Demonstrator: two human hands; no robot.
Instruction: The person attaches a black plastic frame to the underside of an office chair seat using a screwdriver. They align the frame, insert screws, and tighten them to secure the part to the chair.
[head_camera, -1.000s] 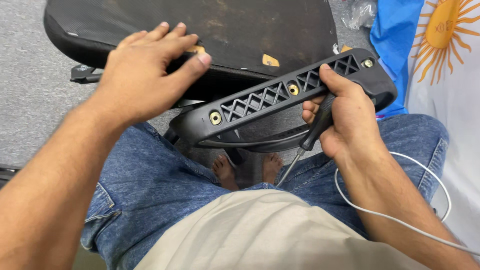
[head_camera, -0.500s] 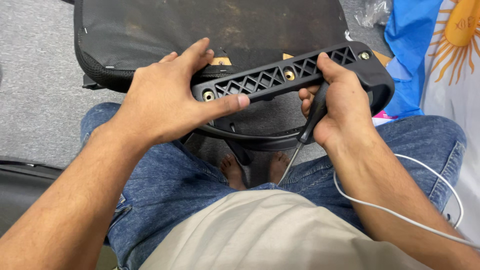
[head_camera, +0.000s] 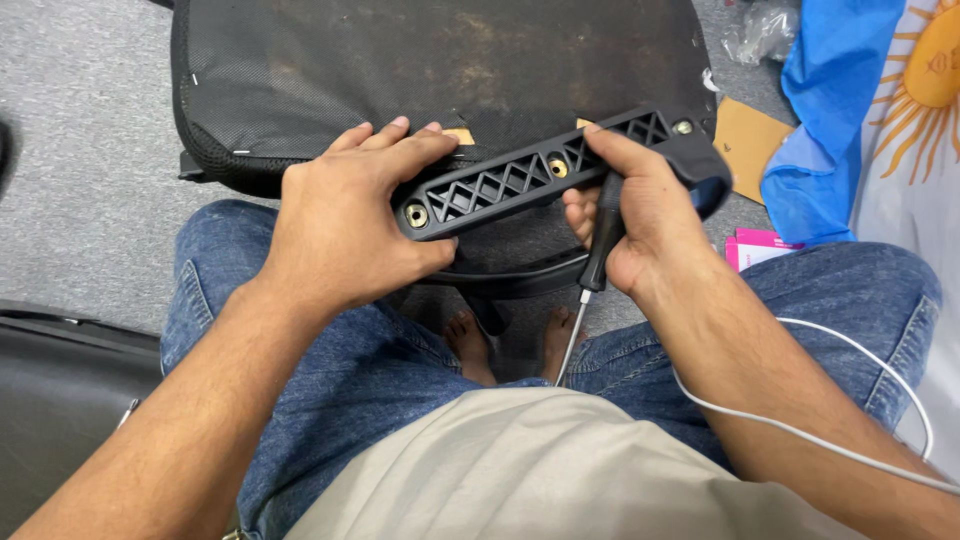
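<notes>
Armrest (head_camera: 520, 180): black, diamond lattice ribbing, brass-coloured inserts. Seat cushion (head_camera: 400, 70): black mesh, brown staining. Jeans (head_camera: 330, 380): blue denim. Cloth (head_camera: 870, 120): light blue and white, yellow sun motif. Floor (head_camera: 90, 170): grey.

I'm getting even, soft overhead light, fairly bright, no glare. Only faint shadow under the hands (head_camera: 345, 225) and the black plastic arm (head_camera: 540, 180). Center is sharp; slight softness and wide-angle stretch toward edges, esp. bottom corners. Flag (head_camera: 880, 130) colours vivid, not blown out.
</notes>
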